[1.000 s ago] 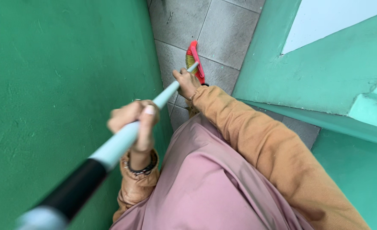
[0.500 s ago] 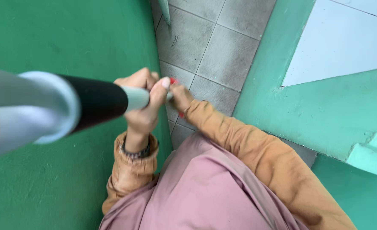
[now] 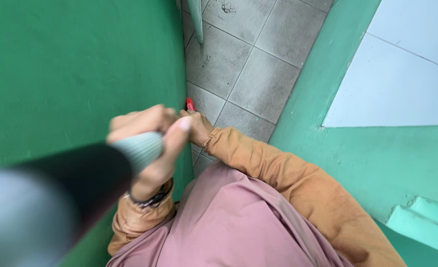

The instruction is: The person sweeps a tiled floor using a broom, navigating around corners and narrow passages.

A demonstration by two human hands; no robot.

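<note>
My left hand [image 3: 152,143] is wrapped around the ribbed pale part of a long broom handle [image 3: 95,170], whose black and grey upper end looms blurred at the lower left. My right hand [image 3: 195,126] grips the same handle lower down, just beyond the left hand. A small red piece of the broom head [image 3: 190,104] shows past my right hand, against the grey tiled floor [image 3: 258,74]. Both arms wear orange-brown sleeves, and there is a dark bracelet on my left wrist.
A green wall [image 3: 70,74] fills the left side, very close to the handle. A teal ledge [image 3: 357,148] and a pale panel [image 3: 402,79] stand on the right, with a step [image 3: 422,222] at lower right. My pink garment [image 3: 239,222] covers the bottom.
The handle's upper end has swung closer to the camera and lower left. The red broom head, plainly seen a second ago, is now nearly hidden behind my right hand. Both hands keep their grip.
</note>
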